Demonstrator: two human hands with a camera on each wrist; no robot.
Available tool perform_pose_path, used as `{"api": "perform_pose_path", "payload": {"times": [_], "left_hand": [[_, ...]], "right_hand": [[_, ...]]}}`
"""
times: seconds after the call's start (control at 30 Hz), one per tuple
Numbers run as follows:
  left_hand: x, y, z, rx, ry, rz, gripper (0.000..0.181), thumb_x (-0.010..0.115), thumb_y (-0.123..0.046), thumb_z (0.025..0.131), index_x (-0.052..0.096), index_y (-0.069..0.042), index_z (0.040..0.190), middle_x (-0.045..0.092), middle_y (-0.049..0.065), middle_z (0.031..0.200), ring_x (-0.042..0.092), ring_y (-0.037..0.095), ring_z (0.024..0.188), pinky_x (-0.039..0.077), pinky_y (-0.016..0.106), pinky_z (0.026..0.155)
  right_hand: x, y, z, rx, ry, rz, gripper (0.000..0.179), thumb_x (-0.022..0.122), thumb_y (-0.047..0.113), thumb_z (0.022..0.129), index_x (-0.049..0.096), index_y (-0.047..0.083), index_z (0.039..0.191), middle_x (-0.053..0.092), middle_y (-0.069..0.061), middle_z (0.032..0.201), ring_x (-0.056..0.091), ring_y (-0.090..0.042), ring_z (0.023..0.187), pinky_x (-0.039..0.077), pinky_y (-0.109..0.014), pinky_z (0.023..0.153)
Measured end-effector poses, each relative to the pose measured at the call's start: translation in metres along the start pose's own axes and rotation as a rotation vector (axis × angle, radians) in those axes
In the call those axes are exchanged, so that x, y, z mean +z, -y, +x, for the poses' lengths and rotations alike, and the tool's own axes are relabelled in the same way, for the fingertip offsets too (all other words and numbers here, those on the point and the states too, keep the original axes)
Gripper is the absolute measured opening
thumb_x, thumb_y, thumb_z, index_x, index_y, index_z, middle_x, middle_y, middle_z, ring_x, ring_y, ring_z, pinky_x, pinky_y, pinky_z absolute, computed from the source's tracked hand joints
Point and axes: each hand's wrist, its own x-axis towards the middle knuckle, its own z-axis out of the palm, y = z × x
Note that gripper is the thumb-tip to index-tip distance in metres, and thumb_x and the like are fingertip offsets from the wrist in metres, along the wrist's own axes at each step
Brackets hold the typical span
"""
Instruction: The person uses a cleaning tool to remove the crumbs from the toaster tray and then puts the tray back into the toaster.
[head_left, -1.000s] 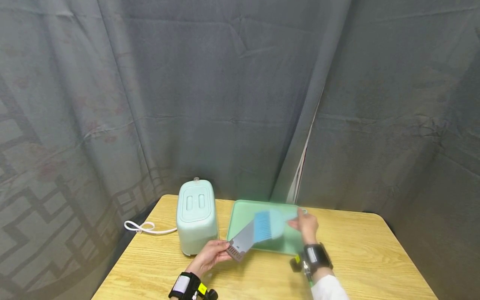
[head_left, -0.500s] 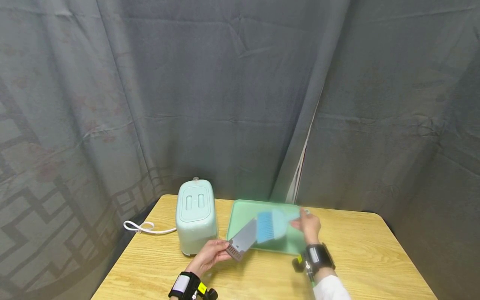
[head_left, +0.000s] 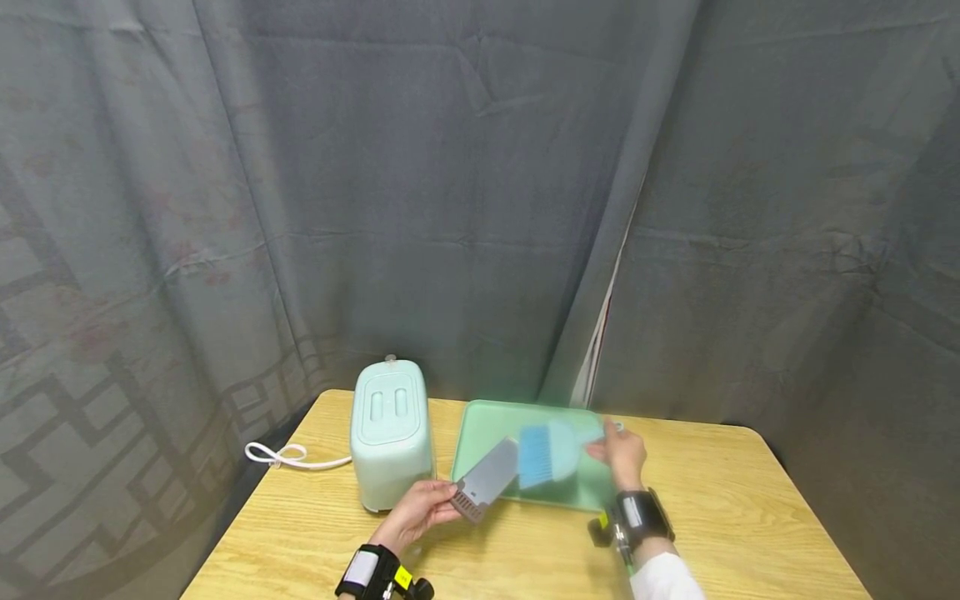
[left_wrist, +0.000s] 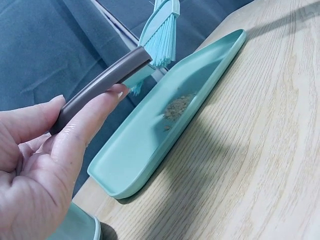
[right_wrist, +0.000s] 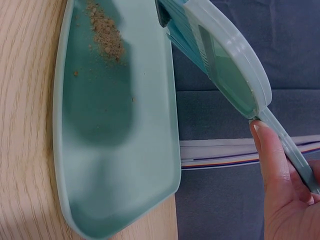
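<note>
My left hand (head_left: 418,510) pinches the slotted brown-grey end of a flat metal crumb tray (head_left: 489,477), thumb on one face and fingers beneath. The crumb tray slants over the green serving tray (head_left: 480,425). With my right hand (head_left: 621,454) I grip the thin handle of a light-blue hand brush (head_left: 558,450). Its bristles (head_left: 534,457) point left, at the crumb tray's far end, and look blurred. In the right wrist view my index finger lies along the brush handle. A small heap of brown crumbs (right_wrist: 106,35) lies on the green tray below, with a few scattered bits around it.
A pale mint toaster (head_left: 390,425) with a lid on top stands left of the green tray, close to my left hand. Its white cord (head_left: 281,456) loops on the table's left side. Grey curtains (head_left: 450,208) hang behind the wooden table (head_left: 712,500).
The brush in my right hand has shifted slightly right, uncovering more of the crumb tray's far end. My left hand and the crumb tray have stayed almost in place.
</note>
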Motion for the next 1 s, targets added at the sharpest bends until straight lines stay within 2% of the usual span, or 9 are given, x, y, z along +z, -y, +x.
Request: {"api": "perform_pose_path", "payload": {"times": [0.17, 0.43, 0.8, 1.0], "left_hand": [[0.0004, -0.0008, 0.0001, -0.009, -0.011, -0.004, 0.035, 0.044, 0.002, 0.106, 0.044, 0.030, 0.127, 0.068, 0.032, 0.113, 0.074, 0.020, 0.095, 0.061, 0.030, 0.089], [0.0016, -0.0005, -0.0002, -0.017, -0.020, 0.007, 0.035, 0.043, 0.001, 0.106, 0.044, 0.030, 0.127, 0.068, 0.032, 0.113, 0.073, 0.020, 0.096, 0.061, 0.031, 0.089], [0.0007, 0.0003, -0.0002, -0.014, 0.003, 0.002, 0.035, 0.043, 0.001, 0.106, 0.044, 0.030, 0.126, 0.069, 0.030, 0.113, 0.073, 0.019, 0.096, 0.060, 0.031, 0.091], [0.0008, 0.0012, -0.0008, -0.014, -0.011, 0.000, 0.034, 0.043, 0.002, 0.106, 0.046, 0.030, 0.126, 0.069, 0.030, 0.112, 0.073, 0.019, 0.095, 0.061, 0.032, 0.090]], "right_hand": [[-0.0012, -0.0011, 0.0016, 0.001, -0.010, 0.018, 0.051, 0.047, 0.022, 0.108, 0.045, -0.024, 0.128, 0.071, -0.018, 0.069, 0.067, -0.009, 0.050, 0.064, -0.029, 0.061], [-0.0043, -0.0029, -0.0004, 0.015, -0.017, -0.026, 0.051, 0.047, 0.025, 0.108, 0.046, -0.022, 0.128, 0.072, -0.017, 0.072, 0.069, -0.011, 0.055, 0.062, -0.022, 0.057], [-0.0066, -0.0038, -0.0042, 0.011, -0.021, -0.048, 0.051, 0.045, 0.026, 0.108, 0.047, -0.022, 0.128, 0.072, -0.016, 0.074, 0.072, -0.015, 0.060, 0.063, -0.023, 0.063], [-0.0078, -0.0045, -0.0040, 0.021, -0.022, -0.035, 0.052, 0.045, 0.026, 0.108, 0.046, -0.021, 0.130, 0.072, -0.015, 0.074, 0.072, -0.017, 0.062, 0.064, -0.027, 0.065]]}}
